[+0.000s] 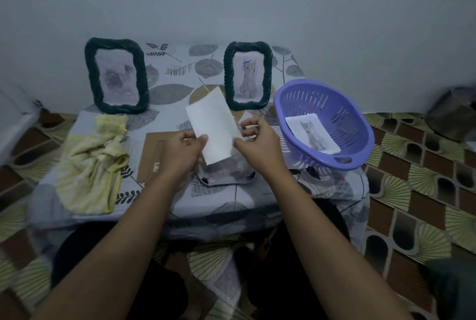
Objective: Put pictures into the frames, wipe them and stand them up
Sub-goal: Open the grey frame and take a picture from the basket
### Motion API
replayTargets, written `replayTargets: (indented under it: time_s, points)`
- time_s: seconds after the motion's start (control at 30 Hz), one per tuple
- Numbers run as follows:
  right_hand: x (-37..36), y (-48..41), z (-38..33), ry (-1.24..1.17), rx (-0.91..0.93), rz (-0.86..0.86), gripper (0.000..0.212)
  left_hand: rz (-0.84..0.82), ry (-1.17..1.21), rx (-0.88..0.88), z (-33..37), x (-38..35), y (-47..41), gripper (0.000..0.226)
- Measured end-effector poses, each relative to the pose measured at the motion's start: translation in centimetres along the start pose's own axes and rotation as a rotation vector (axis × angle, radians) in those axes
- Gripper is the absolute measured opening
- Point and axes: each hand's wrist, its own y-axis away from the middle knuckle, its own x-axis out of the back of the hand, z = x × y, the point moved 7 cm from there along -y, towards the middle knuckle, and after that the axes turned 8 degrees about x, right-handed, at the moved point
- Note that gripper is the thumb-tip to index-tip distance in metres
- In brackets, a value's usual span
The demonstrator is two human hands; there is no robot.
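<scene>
My left hand and my right hand both pinch a white paper picture, blank side toward me, above the table's middle. Under it lies a third frame face down, mostly hidden by my hands. Its brown backing board lies flat to the left. Two dark green twisted frames stand at the back, each with a cat picture inside: one at the left, one at the right. A crumpled yellow cloth lies at the left.
A purple plastic colander basket sits at the right with another cat picture in it. The low table has a leaf-print cover and stands against a pale wall. Patterned floor matting surrounds it. A dark object sits at far right.
</scene>
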Motion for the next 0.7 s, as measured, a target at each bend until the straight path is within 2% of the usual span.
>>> replayTargets:
  time_s: [0.1,0.2,0.3,0.43,0.7]
  points:
    - [0.0,-0.2,2.1,0.023,-0.129,-0.101,0.018,0.067,-0.317,-0.187,1.2,0.1,0.6,0.023]
    - [0.7,-0.4,3.2,0.048,-0.180,-0.135,0.010,0.126,-0.499,-0.293,1.7,-0.3,0.8,0.018]
    - [1.2,-0.4,4.0,0.097,-0.180,-0.137,0.006,0.140,-0.541,-0.326,1.2,-0.6,0.1,0.017]
    - [1.1,0.1,5.4,0.130,-0.214,-0.236,0.011,0.164,-0.625,-0.317,0.3,-0.5,-0.6,0.021]
    - [1.0,0.1,6.2,0.303,-0.202,-0.289,0.019,0.153,-0.668,-0.284,-0.6,-0.4,-0.9,0.024]
